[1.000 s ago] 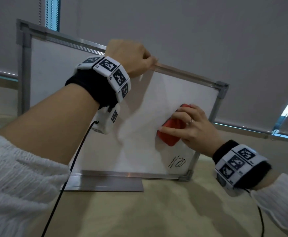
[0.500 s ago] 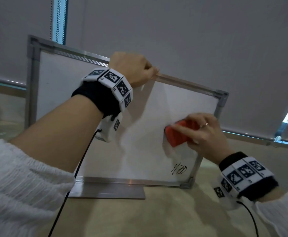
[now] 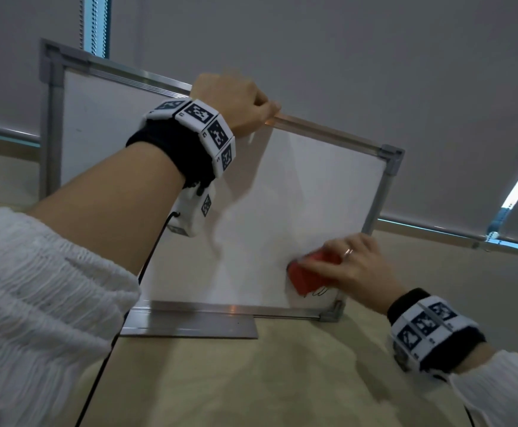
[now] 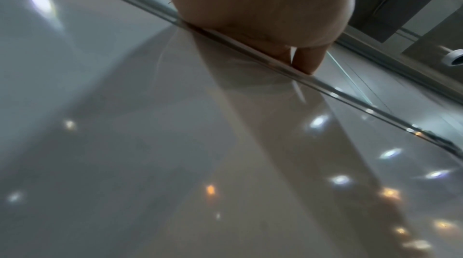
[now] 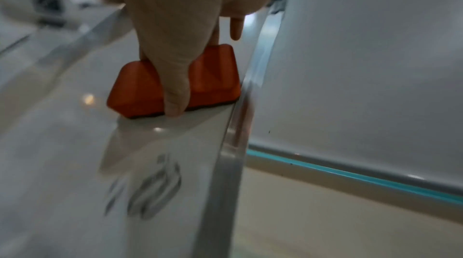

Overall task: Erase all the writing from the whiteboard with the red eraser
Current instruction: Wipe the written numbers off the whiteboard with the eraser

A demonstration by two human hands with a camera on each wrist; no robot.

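Downward since a second ago, the right hand (image 3: 354, 266) has carried the red wedge-shaped eraser (image 3: 308, 277) from mid-board to the lower right corner of the white aluminium-framed whiteboard (image 3: 251, 211), partly covering the black scribbled writing (image 5: 150, 189) there. Its fingers (image 5: 175, 92) curl over the eraser's back, thumb down one side, felt face pressed flat to the board beside the right frame edge. Gripping the board's top rail, the left hand (image 3: 236, 103) is curled over it.
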